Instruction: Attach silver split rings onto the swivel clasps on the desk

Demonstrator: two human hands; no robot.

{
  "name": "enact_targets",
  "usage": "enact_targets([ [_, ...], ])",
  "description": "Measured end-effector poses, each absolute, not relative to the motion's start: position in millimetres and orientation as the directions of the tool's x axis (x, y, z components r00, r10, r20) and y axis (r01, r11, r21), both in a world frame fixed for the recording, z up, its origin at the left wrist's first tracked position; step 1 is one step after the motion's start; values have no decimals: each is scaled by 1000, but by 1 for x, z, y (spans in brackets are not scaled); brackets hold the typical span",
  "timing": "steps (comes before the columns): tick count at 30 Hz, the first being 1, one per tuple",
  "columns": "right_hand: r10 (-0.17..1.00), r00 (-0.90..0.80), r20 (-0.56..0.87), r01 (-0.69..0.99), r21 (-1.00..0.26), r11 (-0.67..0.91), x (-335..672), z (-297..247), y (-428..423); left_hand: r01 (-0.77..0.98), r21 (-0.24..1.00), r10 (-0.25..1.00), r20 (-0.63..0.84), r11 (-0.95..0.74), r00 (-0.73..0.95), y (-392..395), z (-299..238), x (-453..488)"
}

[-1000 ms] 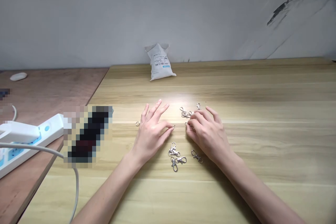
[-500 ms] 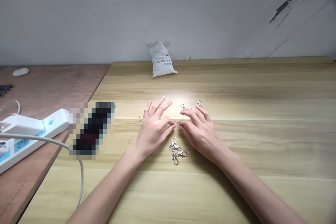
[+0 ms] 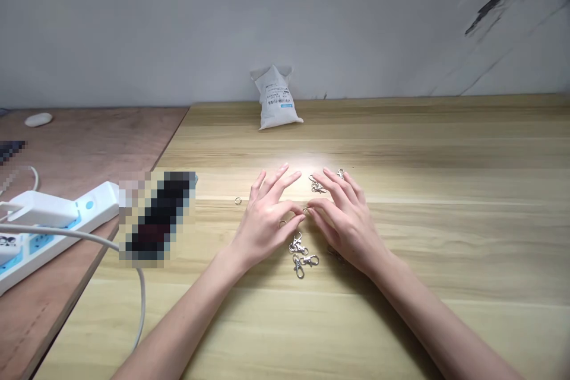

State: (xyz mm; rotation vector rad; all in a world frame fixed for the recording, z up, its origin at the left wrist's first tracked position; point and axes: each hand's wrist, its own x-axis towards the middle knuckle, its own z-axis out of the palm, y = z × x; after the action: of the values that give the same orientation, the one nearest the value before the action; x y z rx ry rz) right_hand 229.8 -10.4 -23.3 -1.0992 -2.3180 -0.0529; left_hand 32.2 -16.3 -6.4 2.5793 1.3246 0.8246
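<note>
My left hand (image 3: 266,221) rests on the light wooden table (image 3: 401,237), thumb and forefinger pinched on a small metal ring at the fingertips, other fingers spread. My right hand (image 3: 345,218) meets it from the right, its thumb and forefinger pinched on a small silver clasp against that ring (image 3: 305,210). Just below the fingertips lie two silver lobster clasps (image 3: 300,254). More clasps (image 3: 317,186) lie beyond the right fingers. A single loose ring (image 3: 238,200) lies to the left of my left hand.
A small white labelled bag (image 3: 276,98) stands at the table's back edge by the wall. On the brown table to the left lie a white power strip (image 3: 48,219) with a grey cable (image 3: 133,303), a blurred dark object (image 3: 155,217) and a white oval thing (image 3: 38,119).
My right hand slid left from the clasp pile until its fingertips met my left hand's. A clasp near the right wrist is now hidden under that hand.
</note>
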Motion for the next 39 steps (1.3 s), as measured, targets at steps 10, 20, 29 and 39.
enact_targets([
  [10, 693, -473, 545, 756, -153, 636, 215, -30, -18, 673, 379, 754, 491, -636, 436, -20, -2, 38],
  [20, 718, -434, 544, 776, -180, 605, 216, -21, -19, 660, 397, 753, 504, -638, 424, -23, 3, 40],
  [29, 683, -522, 511, 729, -148, 668, 219, -29, -18, 732, 336, 765, 519, -593, 382, -18, -1, 34],
  [39, 655, -554, 515, 691, -154, 706, 230, -24, -12, 667, 405, 773, 443, -625, 455, -11, -3, 25],
])
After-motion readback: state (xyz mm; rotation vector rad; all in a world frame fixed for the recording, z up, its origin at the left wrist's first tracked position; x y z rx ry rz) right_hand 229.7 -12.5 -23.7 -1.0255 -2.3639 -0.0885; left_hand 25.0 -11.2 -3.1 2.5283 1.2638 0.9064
